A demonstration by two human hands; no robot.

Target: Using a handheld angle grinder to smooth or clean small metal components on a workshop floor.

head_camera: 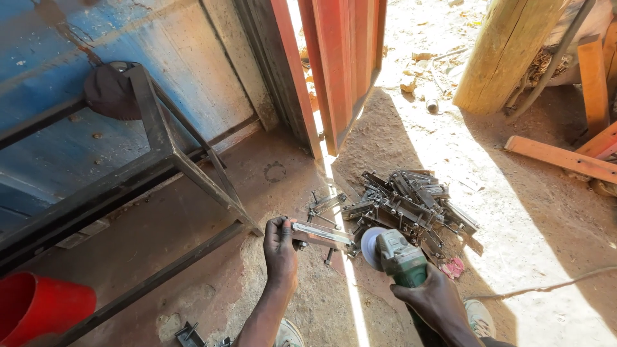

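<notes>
Left hand (280,247) holds metal bracket (321,235) lengthwise rightward, seemingly touching grinder (395,256).

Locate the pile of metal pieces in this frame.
In the head view, the pile of metal pieces lies on the dirt ground right of centre, just beyond the angle grinder in the right hand, below the red door.

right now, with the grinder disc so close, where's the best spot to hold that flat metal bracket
Probably the left end, where the left hand already wraps it. The metal bracket is a long flat strip lying roughly level, its right end reaching toward the disc of the green angle grinder in the right hand. Coming from the left and closing across the flat faces keeps fingers at the far end from the disc.
</notes>
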